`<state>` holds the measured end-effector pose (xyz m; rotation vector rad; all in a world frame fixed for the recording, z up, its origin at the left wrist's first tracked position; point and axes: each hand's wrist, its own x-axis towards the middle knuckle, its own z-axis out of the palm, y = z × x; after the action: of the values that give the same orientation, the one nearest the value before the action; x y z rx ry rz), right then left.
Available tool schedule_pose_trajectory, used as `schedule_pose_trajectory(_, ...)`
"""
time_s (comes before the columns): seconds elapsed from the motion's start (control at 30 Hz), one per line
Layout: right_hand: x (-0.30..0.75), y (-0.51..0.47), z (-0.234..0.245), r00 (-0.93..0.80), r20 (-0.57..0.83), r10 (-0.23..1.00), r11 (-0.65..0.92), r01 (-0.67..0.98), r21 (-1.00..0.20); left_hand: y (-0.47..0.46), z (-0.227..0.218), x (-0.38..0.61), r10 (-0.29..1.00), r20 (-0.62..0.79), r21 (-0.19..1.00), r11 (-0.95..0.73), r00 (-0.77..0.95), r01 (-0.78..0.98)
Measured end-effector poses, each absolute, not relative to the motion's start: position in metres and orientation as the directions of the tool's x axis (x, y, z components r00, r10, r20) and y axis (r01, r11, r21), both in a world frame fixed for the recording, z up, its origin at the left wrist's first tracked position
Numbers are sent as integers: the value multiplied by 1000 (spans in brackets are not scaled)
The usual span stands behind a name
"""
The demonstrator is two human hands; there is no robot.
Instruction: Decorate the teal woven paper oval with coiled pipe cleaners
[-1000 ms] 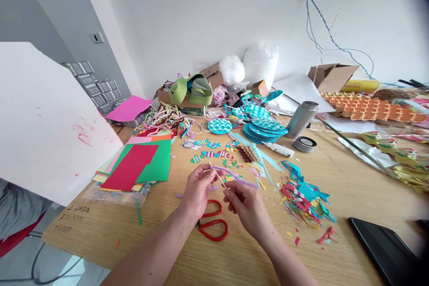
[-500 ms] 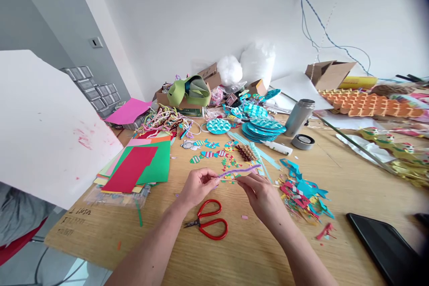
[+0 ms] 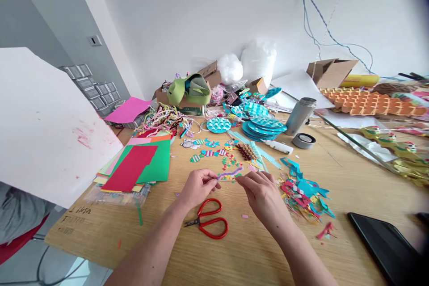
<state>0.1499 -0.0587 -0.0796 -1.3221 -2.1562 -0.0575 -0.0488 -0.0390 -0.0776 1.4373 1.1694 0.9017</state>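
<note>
My left hand (image 3: 201, 187) is closed in a pinch on a purple pipe cleaner (image 3: 231, 173), whose free end sticks out to the right above the table. Facing it, my right hand (image 3: 261, 192) pinches what looks like a thin pale stick (image 3: 228, 181) that runs between both hands. Its far end is hidden in my right fingers. Red-handled scissors (image 3: 211, 221) lie on the table below my hands. Just beyond my fingers are small paper scraps (image 3: 230, 161), striped paper fish (image 3: 209, 153) and coiled brown pipe cleaners (image 3: 247, 152).
Coloured paper sheets (image 3: 161, 161) lie at the left, with a pile of pipe cleaners (image 3: 164, 118) behind. Blue plates (image 3: 263, 129), a steel flask (image 3: 300, 116) and a glue bottle (image 3: 278, 147) stand or lie beyond. Blue cuttings (image 3: 311, 187) and a phone-like black device (image 3: 382, 246) are at right.
The purple pipe cleaner's free length has become shorter, its tip now further left. Both hands stay nearly in place; my right hand has shifted very slightly.
</note>
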Motion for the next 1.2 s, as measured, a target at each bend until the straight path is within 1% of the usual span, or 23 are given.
schedule_pose_trajectory(0.1, 150, -58, -80, -294, 545, 785, 507, 810, -294, -39, -79, -49, 963, -76, 988, 37, 258, 151)
schedule_pose_trajectory(0.2, 148, -60, -78, -261, 588, 765, 524, 783, -335, -39, -81, -48, 966, -76, 983, 31, 247, 181)
schedule_pose_trajectory(0.3, 141, -62, -78, -233, 612, 756, 557, 720, -414, -43, -82, -45, 966, -30, 968, -36, 257, 248)
schedule_pose_trajectory(0.4, 132, -65, -81, -195, 619, 761, 585, 620, -523, -49, -80, -41, 949, 70, 937, -169, 308, 307)
schedule_pose_trajectory(0.47, 128, -66, -83, -170, 624, 763, 594, 564, -573, -53, -77, -39, 933, 127, 902, -250, 335, 352)
schedule_pose_trajectory(0.57, 126, -67, -83, -152, 632, 760, 603, 527, -599, -56, -75, -37, 929, 168, 862, -301, 331, 408)
schedule_pose_trajectory(0.63, 125, -69, -80, -163, 636, 754, 613, 523, -593, -55, -76, -36, 949, 149, 879, -256, 278, 403)
schedule_pose_trajectory(0.67, 125, -70, -79, -177, 640, 748, 623, 522, -583, -54, -77, -36, 963, 122, 903, -208, 239, 375)
schedule_pose_trajectory(0.73, 125, -71, -76, -226, 654, 722, 659, 513, -550, -52, -79, -35, 985, 45, 959, -89, 167, 268)
schedule_pose_trajectory(0.83, 125, -73, -74, -316, 662, 680, 711, 505, -489, -48, -81, -35, 985, -83, 996, 84, 153, 2)
schedule_pose_trajectory(0.87, 125, -73, -74, -338, 659, 672, 719, 508, -474, -47, -80, -36, 974, -137, 983, 156, 179, -98)
schedule_pose_trajectory(0.93, 127, -73, -75, -363, 651, 667, 725, 520, -452, -45, -78, -39, 930, -250, 908, 322, 271, -268)
schedule_pose_trajectory(1.0, 129, -73, -77, -362, 657, 662, 726, 528, -441, -44, -76, -41, 878, -321, 821, 445, 356, -358)
schedule_pose_trajectory(1.03, 129, -73, -78, -352, 664, 660, 726, 527, -442, -44, -76, -42, 865, -333, 796, 471, 374, -379)
schedule_pose_trajectory(1.1, 129, -72, -80, -306, 674, 672, 712, 515, -477, -44, -75, -42, 873, -328, 790, 463, 361, -401)
schedule_pose_trajectory(1.13, 128, -71, -82, -262, 671, 694, 692, 503, -519, -44, -75, -42, 888, -315, 801, 439, 336, -408)
schedule_pose_trajectory(1.2, 126, -69, -85, -126, 609, 783, 593, 445, -671, -44, -75, -42, 924, -274, 829, 368, 268, -422)
